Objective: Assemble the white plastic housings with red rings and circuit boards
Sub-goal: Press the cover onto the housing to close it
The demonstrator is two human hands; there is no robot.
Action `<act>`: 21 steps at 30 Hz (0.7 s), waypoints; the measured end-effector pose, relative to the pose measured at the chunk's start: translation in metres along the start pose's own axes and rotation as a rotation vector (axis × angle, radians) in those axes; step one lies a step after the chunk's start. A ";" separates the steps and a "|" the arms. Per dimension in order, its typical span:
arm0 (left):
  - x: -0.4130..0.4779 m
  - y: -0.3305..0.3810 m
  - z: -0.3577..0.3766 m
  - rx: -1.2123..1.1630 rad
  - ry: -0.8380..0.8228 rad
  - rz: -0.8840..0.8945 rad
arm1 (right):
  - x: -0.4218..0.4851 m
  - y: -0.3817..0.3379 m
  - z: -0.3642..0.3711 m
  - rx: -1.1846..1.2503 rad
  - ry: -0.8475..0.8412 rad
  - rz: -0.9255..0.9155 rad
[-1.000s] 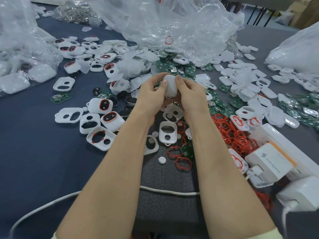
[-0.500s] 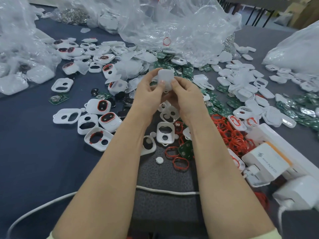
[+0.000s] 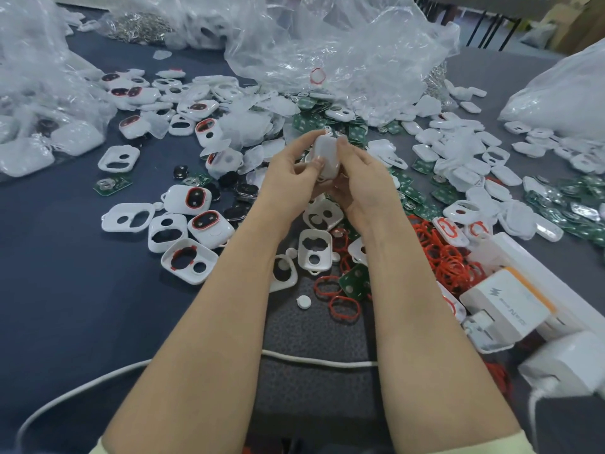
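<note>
Both hands, left hand (image 3: 291, 172) and right hand (image 3: 363, 178), pinch one white housing (image 3: 325, 155) above the worktop (image 3: 65, 290); uneven squeeze likely leaves it misaligned or half-snapped.

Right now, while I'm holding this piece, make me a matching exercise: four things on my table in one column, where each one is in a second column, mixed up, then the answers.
Things
1. white housing
2. pile of red rings
3. white cable
4. lone red ring

Places
A. heaped to the right of the right hand
B. against the clear plastic bag, far side
C. pinched between the left hand and the right hand
D. running across the table, nearest the person

Pairs: 1-C, 2-A, 3-D, 4-B
</note>
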State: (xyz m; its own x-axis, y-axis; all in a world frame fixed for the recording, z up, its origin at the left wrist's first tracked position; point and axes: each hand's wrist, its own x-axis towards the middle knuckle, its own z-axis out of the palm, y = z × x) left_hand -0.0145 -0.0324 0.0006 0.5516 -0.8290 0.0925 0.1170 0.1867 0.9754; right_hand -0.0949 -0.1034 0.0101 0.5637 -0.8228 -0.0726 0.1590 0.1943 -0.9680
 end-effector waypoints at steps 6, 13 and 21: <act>-0.002 0.006 0.002 -0.280 0.028 -0.092 | -0.003 0.001 0.004 -0.009 0.003 -0.180; 0.002 0.009 -0.006 -0.355 0.148 -0.244 | -0.005 -0.002 -0.003 -0.009 -0.199 -0.175; 0.002 0.009 -0.005 -0.292 0.241 -0.153 | -0.002 0.004 0.004 -0.166 -0.028 -0.215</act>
State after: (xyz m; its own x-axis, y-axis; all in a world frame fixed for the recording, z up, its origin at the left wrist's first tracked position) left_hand -0.0085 -0.0296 0.0084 0.6833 -0.7179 -0.1328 0.4232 0.2413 0.8733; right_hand -0.0924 -0.0987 0.0074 0.5540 -0.8201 0.1432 0.1433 -0.0754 -0.9868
